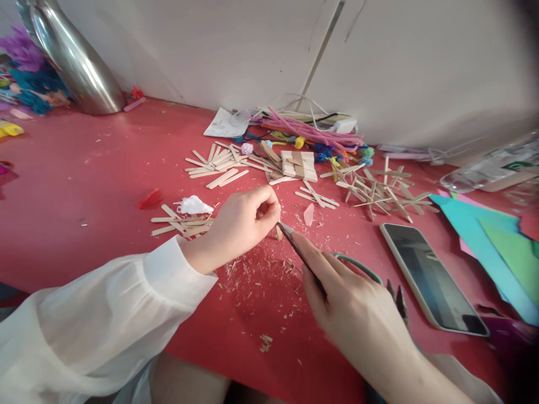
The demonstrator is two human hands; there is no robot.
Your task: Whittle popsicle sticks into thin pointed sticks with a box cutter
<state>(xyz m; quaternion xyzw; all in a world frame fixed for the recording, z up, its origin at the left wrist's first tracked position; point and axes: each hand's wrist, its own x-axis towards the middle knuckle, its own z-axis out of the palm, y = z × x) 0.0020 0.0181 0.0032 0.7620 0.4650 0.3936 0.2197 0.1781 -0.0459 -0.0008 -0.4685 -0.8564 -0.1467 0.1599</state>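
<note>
My left hand (242,224), in a white sleeve, is closed in a pinch over a small piece of wooden stick (278,232) just above the red table (84,179). My right hand (349,303) grips scissors (301,252) with green handles; the blade tip meets the stick piece right below my left fingertips. Fine wood shavings (261,275) lie scattered under and between both hands.
Loose craft sticks (219,163) and a glued stick frame (379,191) lie behind. Pipe cleaners (307,132) and pom-poms sit by the wall. A phone (432,278) lies at right beside coloured paper (484,235). A steel jug (76,62) stands far left.
</note>
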